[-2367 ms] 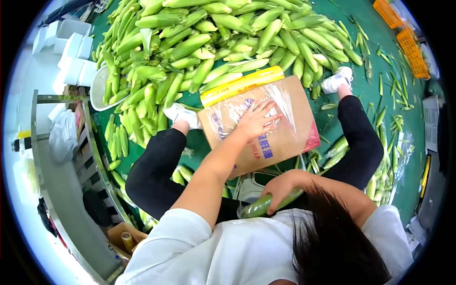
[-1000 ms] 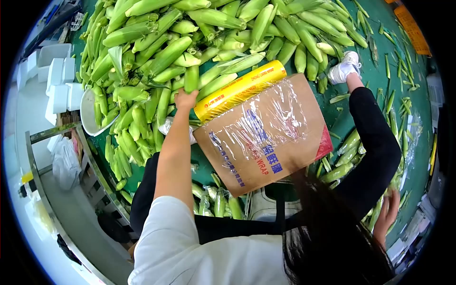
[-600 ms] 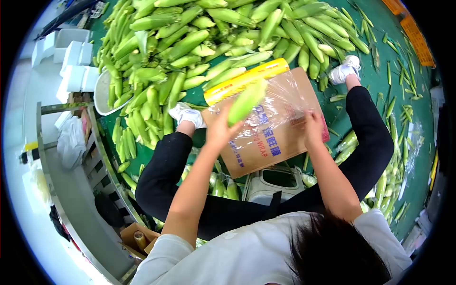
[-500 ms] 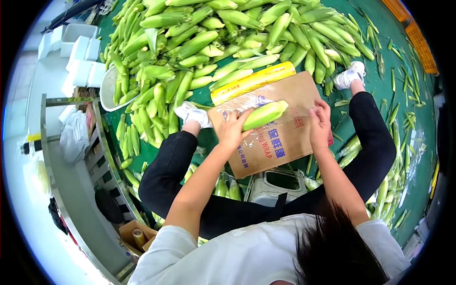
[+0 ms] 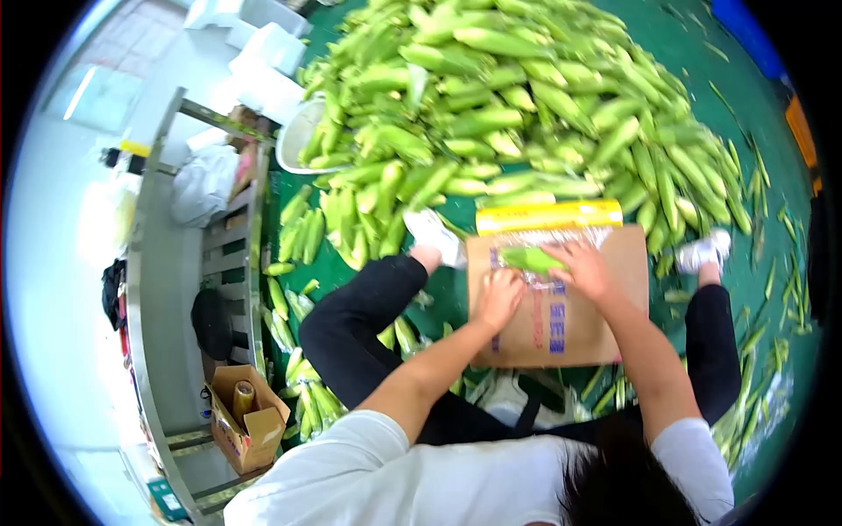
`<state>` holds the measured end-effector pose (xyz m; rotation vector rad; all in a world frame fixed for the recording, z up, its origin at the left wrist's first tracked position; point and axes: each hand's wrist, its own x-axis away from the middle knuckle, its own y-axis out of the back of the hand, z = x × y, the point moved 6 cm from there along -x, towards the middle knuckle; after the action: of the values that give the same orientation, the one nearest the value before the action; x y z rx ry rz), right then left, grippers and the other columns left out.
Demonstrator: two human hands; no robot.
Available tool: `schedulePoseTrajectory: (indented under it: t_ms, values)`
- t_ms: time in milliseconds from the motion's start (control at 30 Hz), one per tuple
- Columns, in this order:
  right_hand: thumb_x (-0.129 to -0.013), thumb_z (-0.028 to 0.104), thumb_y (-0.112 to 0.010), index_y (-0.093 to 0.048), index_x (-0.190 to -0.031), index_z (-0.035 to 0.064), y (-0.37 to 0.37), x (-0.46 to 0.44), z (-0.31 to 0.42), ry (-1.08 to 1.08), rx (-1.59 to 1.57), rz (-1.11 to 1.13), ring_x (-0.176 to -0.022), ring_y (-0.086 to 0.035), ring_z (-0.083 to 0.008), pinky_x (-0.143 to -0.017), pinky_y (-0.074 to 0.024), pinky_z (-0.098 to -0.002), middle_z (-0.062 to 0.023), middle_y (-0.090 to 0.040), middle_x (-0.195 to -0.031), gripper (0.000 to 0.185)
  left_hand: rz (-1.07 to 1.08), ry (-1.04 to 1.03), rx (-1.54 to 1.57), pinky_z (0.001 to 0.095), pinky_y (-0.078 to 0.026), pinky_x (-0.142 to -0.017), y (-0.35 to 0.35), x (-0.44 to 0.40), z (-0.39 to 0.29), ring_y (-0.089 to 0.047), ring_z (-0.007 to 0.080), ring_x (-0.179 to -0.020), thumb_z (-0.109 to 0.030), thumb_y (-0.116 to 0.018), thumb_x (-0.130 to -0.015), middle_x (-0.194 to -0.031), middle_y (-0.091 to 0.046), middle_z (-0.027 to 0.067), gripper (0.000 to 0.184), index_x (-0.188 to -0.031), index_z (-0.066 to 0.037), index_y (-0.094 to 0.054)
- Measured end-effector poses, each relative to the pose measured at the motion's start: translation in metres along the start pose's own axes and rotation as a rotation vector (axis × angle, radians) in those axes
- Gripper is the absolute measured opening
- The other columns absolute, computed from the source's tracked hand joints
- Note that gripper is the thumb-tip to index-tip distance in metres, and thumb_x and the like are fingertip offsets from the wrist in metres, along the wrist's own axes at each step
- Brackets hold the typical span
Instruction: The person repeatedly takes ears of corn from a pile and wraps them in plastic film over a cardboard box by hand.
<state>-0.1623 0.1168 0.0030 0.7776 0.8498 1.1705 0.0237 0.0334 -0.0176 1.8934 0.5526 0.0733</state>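
Fingers of right hand lay parted across corn near cardboard's far edge; left hand curled palm-down alongside, grips unclear.

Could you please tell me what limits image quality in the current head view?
Head view: fisheye bending bows the rail, with black corners; head view: glare bleaches the foam boxes and left edge; head view: print on the larger carton is too blurred to read surely.

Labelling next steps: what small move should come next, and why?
Probably roll the green, oblong corn ear in the clear, shiny plastic film: film shows around it, beside the yellow, cylindrical roll, and the bare left hand and right hand are both at the ear.
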Motion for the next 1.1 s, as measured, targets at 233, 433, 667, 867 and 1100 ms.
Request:
schedulePoseTrajectory:
  t_ms: [233, 433, 667, 867, 1100]
  values:
    - [-0.08, 0.039, -0.076, -0.061, -0.135, 0.0317, -0.005, 0.08, 0.015, 0.115, 0.087, 0.035, -0.103, -0.058, -0.03, -0.088, -0.0478, -0.0448, -0.009, -0.062, -0.109, 0.058, 0.522, -0.246, 0.311, 0.0448, -0.053, -0.076, 0.045, 0.006, 0.037, -0.063, 0.0379, -0.09, -0.015, -0.059, -0.095, -0.098, -0.062, 0.0151, 0.01, -0.102, -0.009, -0.056]
    - [-0.083, 0.037, -0.073, -0.07, -0.123, 0.0257, -0.002, 0.067, 0.031, -0.17, 0.008, 0.145, -0.11, -0.056, -0.0304, -0.096, -0.045, -0.0467, -0.0085, -0.062, -0.122, 0.041, 0.423, -0.321, 0.454, 0.0431, -0.05, -0.079, 0.011, -0.029, 0.018, -0.06, 0.0348, -0.093, -0.014, -0.062, -0.091, -0.098, -0.056, 0.0119, 0.008, -0.098, -0.011, -0.059]
    - [-0.082, 0.023, -0.071, -0.07, -0.116, 0.0122, 0.012, -0.05, -0.047, -0.395, 0.0, -0.059, -0.12, -0.057, -0.0337, -0.094, -0.0468, -0.0488, -0.0142, -0.055, -0.142, 0.036, 0.582, 0.094, 0.526, 0.0399, -0.054, -0.083, -0.028, -0.161, 0.087, -0.065, 0.0221, -0.094, -0.022, -0.074, -0.085, -0.103, -0.066, 0.0105, 0.054, -0.134, -0.009, -0.056]
    - [-0.068, 0.024, -0.084, -0.064, -0.125, 0.015, -0.014, -0.04, 0.019, -0.213, 0.188, 0.224, -0.11, -0.063, -0.032, -0.092, -0.0511, -0.0447, -0.0121, -0.063, -0.125, 0.061, 0.472, -0.183, 0.701, 0.0395, -0.049, -0.101, -0.001, -0.219, 0.027, -0.061, 0.0282, -0.118, -0.016, -0.064, -0.093, -0.133, -0.06, 0.0156, 0.045, -0.136, -0.009, -0.058]
    - [-0.074, 0.051, -0.077, -0.063, -0.131, 0.0102, -0.084, 0.052, 0.067, -0.03, -0.55, 1.518, -0.106, -0.066, -0.0267, -0.095, -0.0494, -0.0407, -0.0164, -0.069, -0.12, 0.071, 0.389, -0.598, 0.048, 0.0606, -0.015, -0.12, -0.07, -0.114, -0.032, -0.018, 0.0279, -0.153, -0.05, -0.049, -0.098, -0.164, -0.028, 0.0065, 0.045, -0.141, -0.039, -0.056]
